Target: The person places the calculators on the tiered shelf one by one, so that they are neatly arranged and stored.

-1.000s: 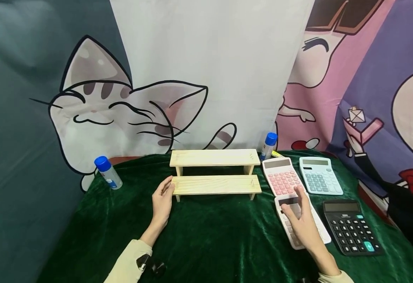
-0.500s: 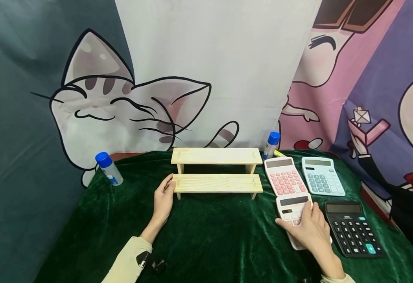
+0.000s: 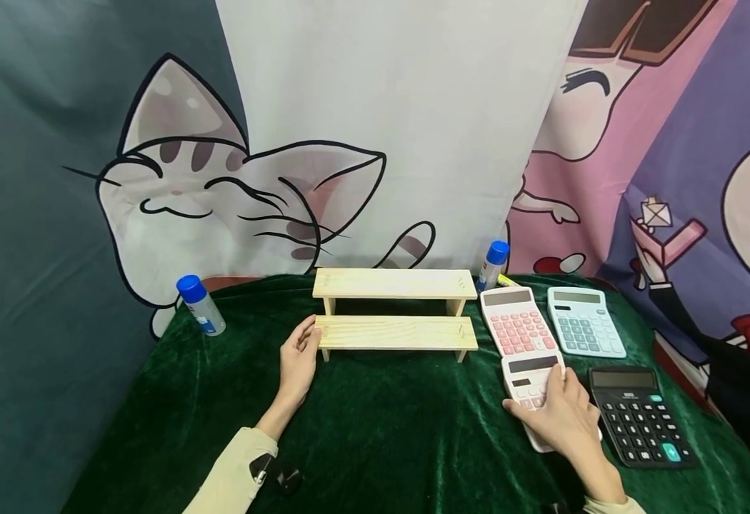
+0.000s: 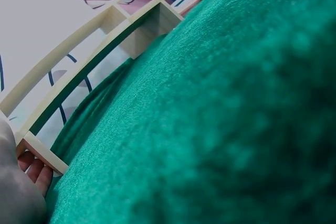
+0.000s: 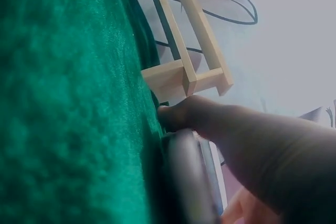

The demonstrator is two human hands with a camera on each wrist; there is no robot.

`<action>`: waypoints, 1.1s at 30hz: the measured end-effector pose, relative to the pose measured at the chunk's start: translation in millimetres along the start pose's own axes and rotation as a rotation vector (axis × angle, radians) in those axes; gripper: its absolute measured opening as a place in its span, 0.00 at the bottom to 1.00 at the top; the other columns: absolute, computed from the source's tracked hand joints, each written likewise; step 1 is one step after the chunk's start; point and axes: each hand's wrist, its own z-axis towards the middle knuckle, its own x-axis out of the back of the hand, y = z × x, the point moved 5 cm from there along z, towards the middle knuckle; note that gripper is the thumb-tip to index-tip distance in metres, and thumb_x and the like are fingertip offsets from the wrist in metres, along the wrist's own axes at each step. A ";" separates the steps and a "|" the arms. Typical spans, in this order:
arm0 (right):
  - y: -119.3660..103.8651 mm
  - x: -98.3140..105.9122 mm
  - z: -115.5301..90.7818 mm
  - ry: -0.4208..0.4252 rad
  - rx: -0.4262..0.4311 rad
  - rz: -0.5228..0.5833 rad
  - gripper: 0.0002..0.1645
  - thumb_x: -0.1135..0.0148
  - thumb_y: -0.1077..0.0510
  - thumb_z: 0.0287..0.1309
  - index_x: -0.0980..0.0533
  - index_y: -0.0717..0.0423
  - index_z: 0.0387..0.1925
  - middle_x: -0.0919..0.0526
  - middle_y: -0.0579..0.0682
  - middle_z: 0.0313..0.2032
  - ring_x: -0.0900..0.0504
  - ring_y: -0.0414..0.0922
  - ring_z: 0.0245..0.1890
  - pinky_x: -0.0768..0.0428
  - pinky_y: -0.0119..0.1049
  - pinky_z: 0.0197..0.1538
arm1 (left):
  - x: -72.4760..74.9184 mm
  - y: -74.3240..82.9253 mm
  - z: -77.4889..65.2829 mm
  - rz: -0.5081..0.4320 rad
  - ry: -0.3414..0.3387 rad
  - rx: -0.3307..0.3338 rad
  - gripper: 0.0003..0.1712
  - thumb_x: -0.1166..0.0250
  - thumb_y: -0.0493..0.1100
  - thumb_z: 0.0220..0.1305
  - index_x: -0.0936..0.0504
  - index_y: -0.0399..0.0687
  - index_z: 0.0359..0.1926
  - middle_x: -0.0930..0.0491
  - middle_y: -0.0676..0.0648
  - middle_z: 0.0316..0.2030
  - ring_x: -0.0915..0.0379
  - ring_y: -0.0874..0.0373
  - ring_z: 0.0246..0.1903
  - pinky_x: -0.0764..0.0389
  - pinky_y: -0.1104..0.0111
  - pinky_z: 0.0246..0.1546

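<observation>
A two-tier wooden display shelf (image 3: 394, 333) stands on green velvet cloth. My left hand (image 3: 298, 368) holds the left end of its lower tier. In the left wrist view, the fingertips (image 4: 38, 174) curl against the shelf's end leg. My right hand (image 3: 568, 417) spans a white calculator (image 3: 532, 366) lying on the cloth, thumb at its left edge and fingers toward its right. The palm covers most of its keys. In the right wrist view, the thumb (image 5: 210, 116) lies beside a blurred pale calculator edge (image 5: 191, 177).
A pink-keyed calculator (image 3: 518, 323) touches the white one's top. Further right lie a light blue calculator (image 3: 586, 321) and a black calculator (image 3: 641, 417). Blue-capped glue sticks stand left (image 3: 201, 305) and behind the shelf's right end (image 3: 493, 265). A printed cloth backdrop (image 3: 362, 86) hangs behind.
My right hand has come down from hovering over the white calculator to grip its sides. My left hand stays on the shelf's end. The head view shifts slightly.
</observation>
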 end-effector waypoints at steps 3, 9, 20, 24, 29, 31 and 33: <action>-0.6 1.7 1.6 0.035 -0.005 0.013 0.73 0.48 0.18 0.31 0.56 0.65 0.66 0.50 0.73 0.59 0.45 0.71 0.52 0.46 0.64 0.43 | -0.3 0.8 1.0 -0.002 -0.001 -0.008 0.24 0.46 0.52 0.62 0.30 0.51 0.57 0.26 0.52 0.50 0.30 0.63 0.48 0.30 0.80 0.44; -23.5 11.1 7.6 0.065 0.067 0.041 0.70 0.48 0.19 0.34 0.53 0.64 0.66 0.49 0.72 0.61 0.45 0.70 0.55 0.45 0.64 0.45 | 2.0 0.0 3.4 0.011 0.005 -0.003 0.24 0.46 0.52 0.62 0.30 0.50 0.57 0.26 0.52 0.49 0.30 0.63 0.48 0.30 0.79 0.44; -91.4 22.1 12.0 0.088 0.276 0.083 0.67 0.45 0.21 0.34 0.50 0.60 0.67 0.49 0.65 0.65 0.46 0.62 0.61 0.45 0.60 0.50 | 2.6 -2.8 -1.6 0.000 0.015 0.001 0.23 0.46 0.52 0.63 0.30 0.50 0.57 0.25 0.52 0.49 0.30 0.63 0.47 0.30 0.76 0.45; -117.5 24.8 6.2 0.111 0.354 0.116 0.66 0.45 0.20 0.32 0.49 0.54 0.67 0.48 0.61 0.65 0.45 0.59 0.61 0.46 0.61 0.53 | 0.1 -2.1 -1.1 0.000 0.012 0.001 0.23 0.46 0.52 0.63 0.29 0.50 0.56 0.25 0.52 0.48 0.29 0.63 0.46 0.30 0.76 0.45; -152.7 30.2 4.2 0.146 0.441 0.139 0.64 0.44 0.20 0.30 0.50 0.45 0.68 0.47 0.56 0.65 0.43 0.56 0.60 0.45 0.59 0.54 | 0.8 -0.3 -0.2 -0.008 0.024 0.001 0.22 0.45 0.51 0.63 0.29 0.50 0.56 0.24 0.53 0.47 0.29 0.63 0.46 0.30 0.74 0.45; -166.4 31.9 4.8 0.149 0.471 0.135 0.64 0.45 0.19 0.30 0.51 0.42 0.68 0.48 0.55 0.66 0.43 0.55 0.60 0.46 0.57 0.55 | 1.2 0.1 -0.2 -0.006 0.020 0.003 0.22 0.46 0.51 0.63 0.29 0.50 0.56 0.25 0.53 0.47 0.29 0.63 0.46 0.30 0.74 0.45; -181.0 33.6 6.4 0.146 0.503 0.125 0.64 0.47 0.18 0.30 0.52 0.42 0.68 0.49 0.54 0.66 0.43 0.55 0.61 0.46 0.56 0.55 | 2.2 0.2 0.2 -0.006 0.021 0.000 0.22 0.46 0.51 0.63 0.29 0.50 0.56 0.25 0.52 0.47 0.29 0.63 0.46 0.30 0.74 0.45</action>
